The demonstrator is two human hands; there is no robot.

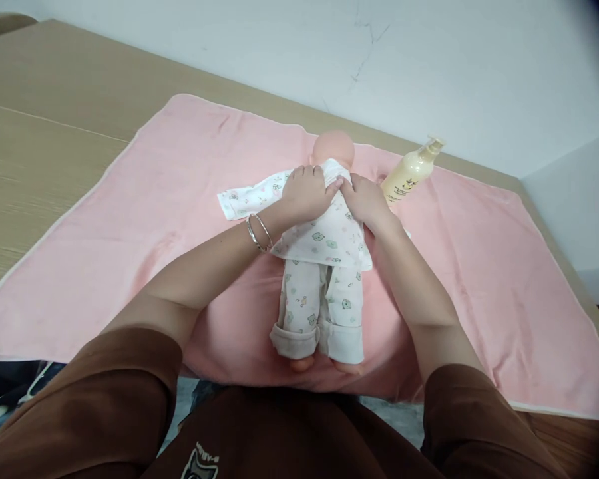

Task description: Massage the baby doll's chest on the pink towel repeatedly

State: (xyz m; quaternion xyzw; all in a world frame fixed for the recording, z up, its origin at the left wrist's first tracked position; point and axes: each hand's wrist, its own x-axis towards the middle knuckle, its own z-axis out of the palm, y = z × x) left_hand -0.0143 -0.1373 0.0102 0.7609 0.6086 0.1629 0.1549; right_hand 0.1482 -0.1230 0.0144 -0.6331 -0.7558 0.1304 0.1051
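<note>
A baby doll point(333, 146) lies on its back on a pink blanket, head away from me and feet toward me. It wears white patterned pants point(302, 299) with rolled cuffs. A matching baby shirt point(324, 243) covers its torso, and one sleeve stretches out flat to the left. My left hand point(307, 193), with bracelets at the wrist, is closed on the shirt's cloth near the neckline. Close beside it, my right hand point(368, 199) pinches the cloth just below the doll's head. The doll's arms and lower face are hidden under cloth and hands.
The pink blanket point(484, 266) spreads over a wooden table point(80, 80) and hangs over its near edge. A pale yellow pump bottle point(406, 174) stands to the right of the doll, close to my right hand. A white wall point(289, 53) rises behind the table.
</note>
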